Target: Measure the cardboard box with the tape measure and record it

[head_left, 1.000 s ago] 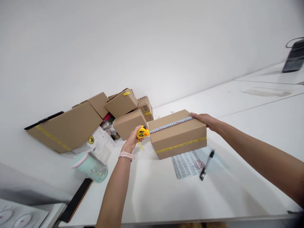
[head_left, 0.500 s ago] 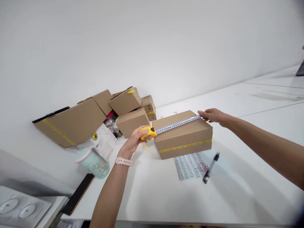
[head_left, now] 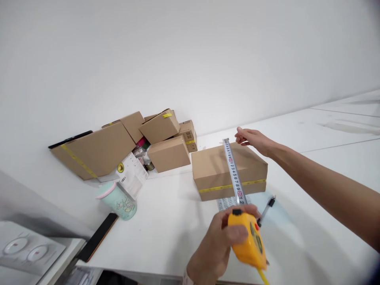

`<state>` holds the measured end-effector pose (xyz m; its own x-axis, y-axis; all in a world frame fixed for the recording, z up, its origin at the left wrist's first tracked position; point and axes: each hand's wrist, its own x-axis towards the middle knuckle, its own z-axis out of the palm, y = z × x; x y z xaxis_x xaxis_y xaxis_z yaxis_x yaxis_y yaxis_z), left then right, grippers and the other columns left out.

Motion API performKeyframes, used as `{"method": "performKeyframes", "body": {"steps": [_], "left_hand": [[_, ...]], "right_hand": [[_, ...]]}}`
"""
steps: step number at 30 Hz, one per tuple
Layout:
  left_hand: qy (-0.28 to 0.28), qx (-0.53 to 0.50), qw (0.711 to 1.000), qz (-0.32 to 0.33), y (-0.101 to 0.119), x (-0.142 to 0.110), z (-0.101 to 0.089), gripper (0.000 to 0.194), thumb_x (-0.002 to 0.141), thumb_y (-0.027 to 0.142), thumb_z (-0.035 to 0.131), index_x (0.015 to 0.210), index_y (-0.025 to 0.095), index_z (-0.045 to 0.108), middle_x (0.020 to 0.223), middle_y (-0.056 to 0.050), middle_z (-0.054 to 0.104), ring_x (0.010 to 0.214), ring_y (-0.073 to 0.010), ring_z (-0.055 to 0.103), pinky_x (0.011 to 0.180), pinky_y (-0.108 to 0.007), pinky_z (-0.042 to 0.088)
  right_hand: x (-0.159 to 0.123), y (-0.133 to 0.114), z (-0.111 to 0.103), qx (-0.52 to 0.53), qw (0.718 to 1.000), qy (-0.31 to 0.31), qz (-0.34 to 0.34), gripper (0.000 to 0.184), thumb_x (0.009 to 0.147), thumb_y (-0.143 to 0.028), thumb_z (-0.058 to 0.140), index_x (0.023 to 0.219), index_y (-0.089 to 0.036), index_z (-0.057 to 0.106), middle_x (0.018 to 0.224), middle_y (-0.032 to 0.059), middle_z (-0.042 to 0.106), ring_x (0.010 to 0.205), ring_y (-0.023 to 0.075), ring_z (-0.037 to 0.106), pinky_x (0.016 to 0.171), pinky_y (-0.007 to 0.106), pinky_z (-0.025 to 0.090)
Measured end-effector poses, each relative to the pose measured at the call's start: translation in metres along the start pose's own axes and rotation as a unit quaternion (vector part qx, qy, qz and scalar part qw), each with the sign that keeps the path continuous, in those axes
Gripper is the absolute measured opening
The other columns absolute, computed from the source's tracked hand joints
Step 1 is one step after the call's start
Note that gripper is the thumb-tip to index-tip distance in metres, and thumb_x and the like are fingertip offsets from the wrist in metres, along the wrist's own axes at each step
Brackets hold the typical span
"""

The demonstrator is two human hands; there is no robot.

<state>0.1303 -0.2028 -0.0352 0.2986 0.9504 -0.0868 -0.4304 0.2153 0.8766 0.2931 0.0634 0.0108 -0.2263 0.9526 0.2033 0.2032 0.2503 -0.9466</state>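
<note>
Tape measure (head_left: 248, 241) in the left hand (head_left: 212, 245), blade (head_left: 234, 174) run out across a cardboard box (head_left: 210, 168)

At the near edge of the white desk (head_left: 160, 229), the left hand is clamped round the yellow tape measure, thumb pressed on the side of its case. The tape measure is raised in front of that edge's middle stretch, with a yellow strap (head_left: 263, 277) hanging from its lower end. Its numbered blade points toward the far edge and crosses the box in view; I cannot tell whether it touches the cardboard.

The right hand (head_left: 255, 140) is beyond the box, toward the far edge, just beside the blade's tip but apart from it. Its fingers are loosely curled; I cannot tell whether thumb and fingertips meet.

The box has a yellow strip (head_left: 231, 187) along its near side. A printed sheet (head_left: 224, 203) lies there, partly hidden, with a pen (head_left: 267, 209) to its right, nearer the near edge.

By the desk's left edge are a mint-green bottle (head_left: 120, 202) with a pink rim and a long black item (head_left: 99, 237), which reaches toward the near left corner. Behind them, toward the far left corner, a white package (head_left: 132, 178) with an avocado picture leans beside a cluster of more boxes (head_left: 169, 154)
</note>
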Motion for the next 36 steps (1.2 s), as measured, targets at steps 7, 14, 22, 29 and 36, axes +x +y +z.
{"method": "performKeyframes", "body": {"steps": [7,14,22,29,36], "left_hand": [[0.074,-0.005,0.997,0.03,0.014,0.056,0.005,0.063,0.063,0.055,0.079,0.11,0.013,0.072,0.116,-0.013,0.062,0.065,-0.0174,0.063,0.059,-0.035,0.056],[0.107,-0.022,0.994,0.01,0.01,0.069,0.008,0.064,0.061,0.058,0.079,0.104,0.012,0.073,0.111,-0.01,0.064,0.062,-0.0164,0.063,0.057,-0.034,0.057],[0.106,-0.056,0.992,-0.029,-0.003,0.067,0.009,0.066,0.061,0.058,0.08,0.104,0.008,0.074,0.112,-0.015,0.065,0.073,-0.0189,0.061,0.057,-0.034,0.059],[0.103,-0.069,0.992,-0.033,0.006,0.071,0.01,0.068,0.058,0.056,0.081,0.106,0.007,0.073,0.113,-0.017,0.065,0.075,-0.0195,0.06,0.053,-0.031,0.056],[0.103,-0.039,0.994,-0.005,0.013,0.076,0.009,0.064,0.062,0.057,0.079,0.106,0.01,0.072,0.114,-0.015,0.065,0.072,-0.019,0.061,0.057,-0.033,0.056]], "right_hand": [[0.008,0.033,0.013,-0.123,0.991,0.044,0.027,0.051,0.096,-0.056,0.037,0.11,-0.019,0.068,0.125,0.015,0.069,0.103,0.0293,0.067,0.086,0.041,0.054],[0.012,0.028,0.022,-0.285,0.957,-0.036,-0.032,0.057,0.097,-0.057,0.03,0.137,-0.031,0.063,0.148,0.006,0.057,0.14,0.0366,0.042,0.115,0.06,0.03],[0.011,0.027,0.027,-0.382,0.92,-0.077,-0.052,0.067,0.098,-0.062,0.015,0.148,-0.037,0.052,0.151,0.0071,0.054,0.138,0.0389,0.042,0.11,0.066,0.03],[0.017,0.019,0.034,-0.447,0.89,-0.079,-0.041,0.068,0.098,-0.062,0.011,0.156,-0.04,0.039,0.157,0.0082,0.046,0.138,0.0404,0.041,0.105,0.067,0.033],[0.041,0.026,0.046,-0.466,0.877,-0.104,-0.043,0.064,0.1,-0.054,0.013,0.151,-0.04,0.048,0.154,0.0043,0.051,0.136,0.0392,0.04,0.107,0.064,0.028]]}}
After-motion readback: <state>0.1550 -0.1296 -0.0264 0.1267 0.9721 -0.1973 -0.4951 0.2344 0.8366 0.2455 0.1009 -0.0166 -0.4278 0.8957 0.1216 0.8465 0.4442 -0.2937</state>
